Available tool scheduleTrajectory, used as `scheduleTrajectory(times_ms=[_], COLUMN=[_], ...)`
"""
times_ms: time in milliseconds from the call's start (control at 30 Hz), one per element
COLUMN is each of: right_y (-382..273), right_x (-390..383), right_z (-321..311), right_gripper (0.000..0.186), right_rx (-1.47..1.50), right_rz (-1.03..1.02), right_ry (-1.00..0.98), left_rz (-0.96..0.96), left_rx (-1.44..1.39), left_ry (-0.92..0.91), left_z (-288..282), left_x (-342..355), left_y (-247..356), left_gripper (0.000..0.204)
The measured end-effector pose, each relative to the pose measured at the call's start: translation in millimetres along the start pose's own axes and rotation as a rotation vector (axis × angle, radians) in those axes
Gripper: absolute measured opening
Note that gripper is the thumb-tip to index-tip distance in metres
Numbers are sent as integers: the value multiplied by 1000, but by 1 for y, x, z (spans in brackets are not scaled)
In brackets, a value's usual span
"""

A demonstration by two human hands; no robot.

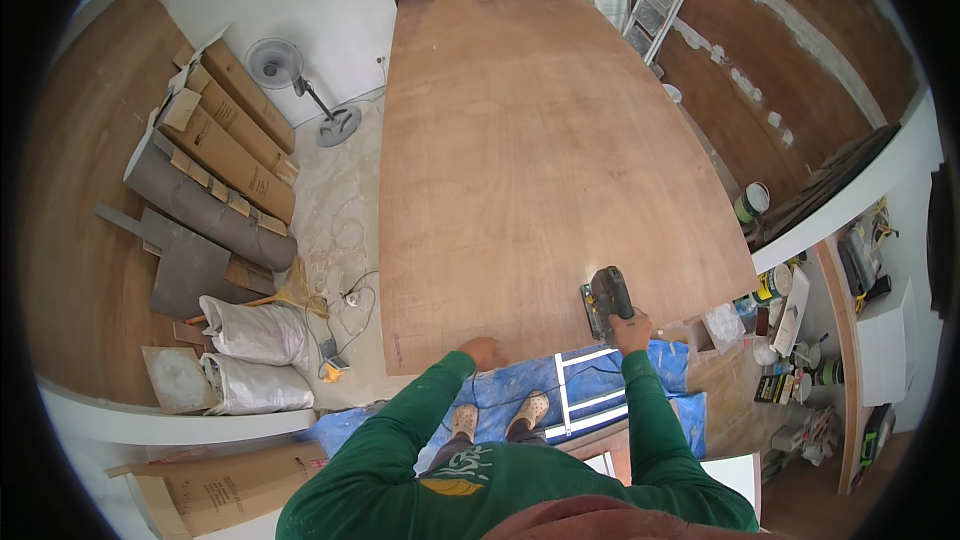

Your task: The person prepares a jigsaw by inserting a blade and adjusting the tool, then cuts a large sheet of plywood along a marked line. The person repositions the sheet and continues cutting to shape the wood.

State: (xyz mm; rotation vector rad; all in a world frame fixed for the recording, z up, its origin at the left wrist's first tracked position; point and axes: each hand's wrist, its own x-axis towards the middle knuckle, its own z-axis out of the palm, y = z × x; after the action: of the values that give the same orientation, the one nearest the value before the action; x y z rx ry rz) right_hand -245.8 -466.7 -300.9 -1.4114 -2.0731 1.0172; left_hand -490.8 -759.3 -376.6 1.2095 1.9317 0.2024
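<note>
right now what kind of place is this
Probably a room under renovation used as a carpentry site: a large plywood sheet being cut with a jigsaw in the right hand, a stepladder, and filled sacks on the floor.

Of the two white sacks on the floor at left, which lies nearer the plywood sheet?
The upper white sack, beside the cables; the lower sack lies closer to the camera.

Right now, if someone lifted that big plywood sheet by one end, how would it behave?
The plywood sheet looks thin and very long, so it would probably sag and flex. Its size suggests it is heavy and awkward. Its near edge overhangs, where the right hand holds the jigsaw, so it might tip.
</note>
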Motion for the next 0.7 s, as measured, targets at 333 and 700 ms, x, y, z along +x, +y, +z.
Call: scheduleTrajectory(times_ms=[333,700], right_y=[-6,0], right_x=[0,2], right_z=[-2,0], right_gripper=[32,33], right_rx=[13,9], right_rz=[53,32], right_ry=[-25,-35], left_rz=[-518,-430], left_rx=[25,54], left_ry=[188,194], left_z=[-2,-4], left_x=[-47,-40], left_y=[-11,-46], left_gripper=[102,91])
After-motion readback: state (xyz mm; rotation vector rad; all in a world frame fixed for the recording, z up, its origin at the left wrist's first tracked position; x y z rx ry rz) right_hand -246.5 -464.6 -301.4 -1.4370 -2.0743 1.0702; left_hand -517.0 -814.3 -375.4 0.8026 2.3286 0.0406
